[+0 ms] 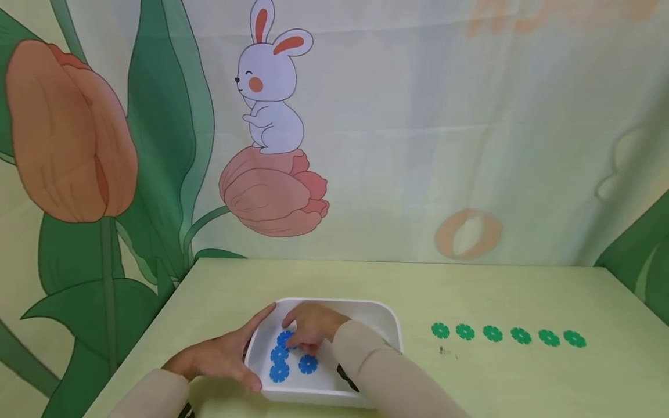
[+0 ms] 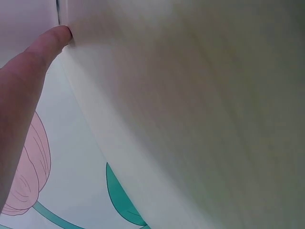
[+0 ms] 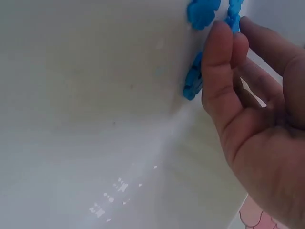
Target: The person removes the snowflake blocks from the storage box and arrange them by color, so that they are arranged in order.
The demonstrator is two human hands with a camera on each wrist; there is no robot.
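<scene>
A white tray point(image 1: 334, 400) stands on the table, its left end held by my left hand point(image 1: 222, 355), thumb at the near corner and a finger along the far corner. In the left wrist view one straight finger point(image 2: 52, 40) reaches the tray's edge. Several blue snowflake discs point(image 1: 308, 364) lie in the tray's left part, some in an overlapping column. My right hand point(image 1: 316, 326) reaches inside, fingers bent, fingertips right at the farthest disc point(image 1: 284, 339). In the right wrist view, fingertips partly hide the blue discs point(image 3: 202, 13); I cannot tell whether one is pinched.
Several green snowflake discs point(image 1: 493, 334) lie in a row on the pale table point(image 1: 522, 383), right of the tray. Small dark specks point(image 1: 441, 350) show below the row. A printed curtain point(image 1: 376, 145) with a rabbit and tulips hangs behind the table's far edge.
</scene>
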